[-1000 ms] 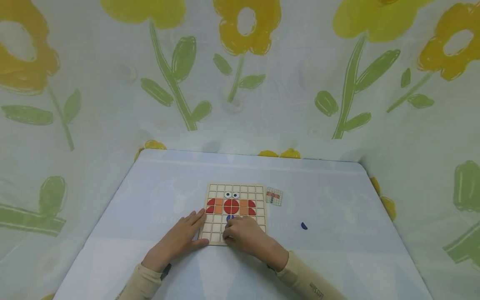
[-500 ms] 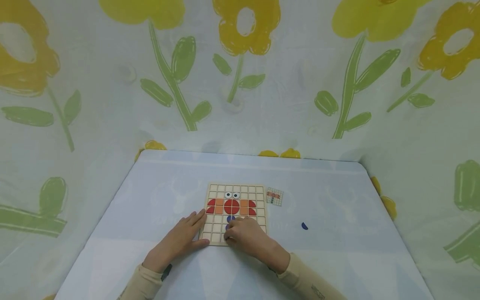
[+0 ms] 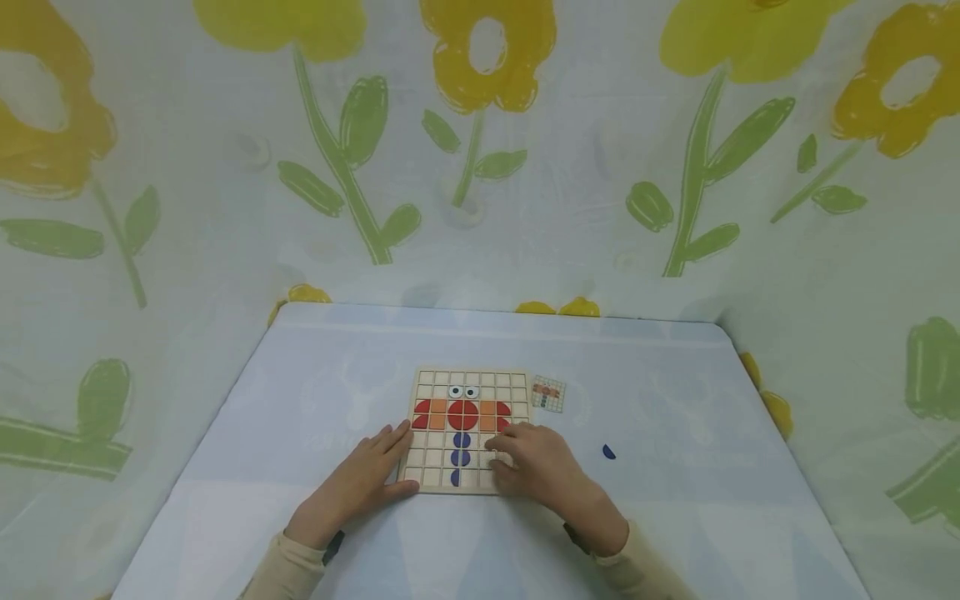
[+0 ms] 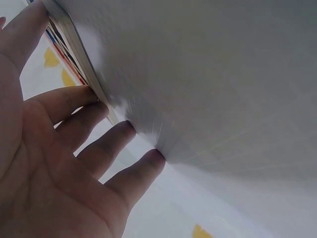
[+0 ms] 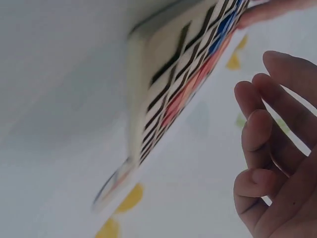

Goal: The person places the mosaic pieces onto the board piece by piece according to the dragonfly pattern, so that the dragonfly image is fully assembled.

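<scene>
A wooden grid board (image 3: 513,379) lies on the table, holding red (image 3: 462,414) and orange pieces, two eye tiles (image 3: 463,391) and a column of blue pieces (image 3: 461,457). At the bottom of that column, a single blue half-round piece (image 3: 455,477) fills part of a cell. My left hand (image 3: 363,475) lies along the board's left edge; in the left wrist view its fingers (image 4: 136,173) are spread, with some fingertips at the board's side. Over the board's lower right is my right hand (image 3: 543,462), its fingers loosely bent and holding nothing in the right wrist view.
A small pattern card (image 3: 550,393) lies beside the board's upper right corner. One dark blue half-round piece (image 3: 608,452) sits on the white table (image 3: 337,350) farther right. Flower-printed cloth (image 3: 540,208) rises behind the table.
My right hand has let go of the lower blue piece and moved right, uncovering the blue column. The left hand stays at the board's edge.
</scene>
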### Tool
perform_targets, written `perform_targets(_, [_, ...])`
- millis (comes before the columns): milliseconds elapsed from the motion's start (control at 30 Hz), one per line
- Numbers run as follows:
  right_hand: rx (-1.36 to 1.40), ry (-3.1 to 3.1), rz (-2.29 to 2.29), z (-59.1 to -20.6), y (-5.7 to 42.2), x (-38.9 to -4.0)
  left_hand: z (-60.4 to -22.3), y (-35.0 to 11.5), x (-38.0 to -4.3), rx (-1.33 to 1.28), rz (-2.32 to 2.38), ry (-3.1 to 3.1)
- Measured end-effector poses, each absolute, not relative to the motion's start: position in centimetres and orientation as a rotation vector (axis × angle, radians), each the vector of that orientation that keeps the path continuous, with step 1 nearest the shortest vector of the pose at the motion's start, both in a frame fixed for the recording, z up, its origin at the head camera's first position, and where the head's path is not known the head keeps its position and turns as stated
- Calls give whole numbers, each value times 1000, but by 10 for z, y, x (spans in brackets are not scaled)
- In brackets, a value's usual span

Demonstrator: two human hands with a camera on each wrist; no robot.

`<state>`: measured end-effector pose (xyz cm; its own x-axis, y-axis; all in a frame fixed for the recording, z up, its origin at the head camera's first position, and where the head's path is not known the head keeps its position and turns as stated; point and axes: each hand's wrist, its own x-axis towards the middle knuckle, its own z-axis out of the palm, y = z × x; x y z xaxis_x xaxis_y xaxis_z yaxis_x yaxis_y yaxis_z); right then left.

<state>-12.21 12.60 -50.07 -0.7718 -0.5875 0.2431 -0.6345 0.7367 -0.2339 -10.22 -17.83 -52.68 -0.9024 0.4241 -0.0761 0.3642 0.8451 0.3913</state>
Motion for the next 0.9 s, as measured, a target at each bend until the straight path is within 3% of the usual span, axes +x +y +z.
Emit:
perform_targets(500, [182,-3003,391,-505,253,-122,-528,-177,-102,571,523,2873])
perform_targets(900, [139,-3107,370,-512,278,-117,-528,-178,-103,599,544,2862])
